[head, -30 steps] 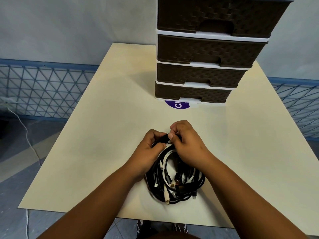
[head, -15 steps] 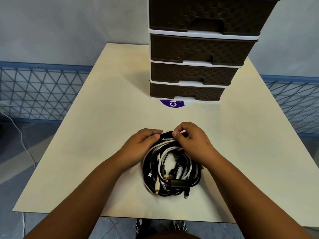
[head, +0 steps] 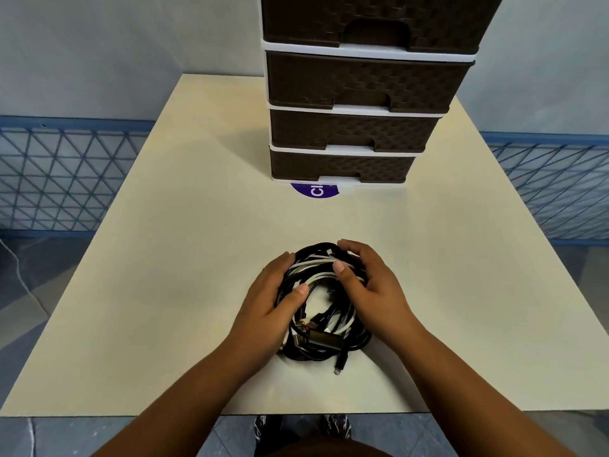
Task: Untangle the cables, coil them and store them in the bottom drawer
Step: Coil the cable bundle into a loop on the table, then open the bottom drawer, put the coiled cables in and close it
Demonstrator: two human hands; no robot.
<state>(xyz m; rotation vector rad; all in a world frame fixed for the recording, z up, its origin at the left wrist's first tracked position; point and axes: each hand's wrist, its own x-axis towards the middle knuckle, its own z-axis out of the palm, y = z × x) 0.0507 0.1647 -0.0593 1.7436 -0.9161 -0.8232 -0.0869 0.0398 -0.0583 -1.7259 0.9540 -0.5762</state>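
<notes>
The cable bundle [head: 321, 308] (black and white leads wound together in one rough ring) lies on the bench [head: 164, 258] near its front edge, well apart from the drawer unit [head: 356, 103] at the back. Left hand [head: 268, 300] cups the ring's left side, fingers curled round it, thumb on a white strand. Right hand [head: 372, 285] is curved over the top right, fingertips pressing strands, not clamped tight. Step in hand, I judge: gathering/tidying the coil. Bottom drawer [head: 341, 166] is shut, so next move needs one hand freed to pull it open, w/ the other keeping the loops together.
</notes>
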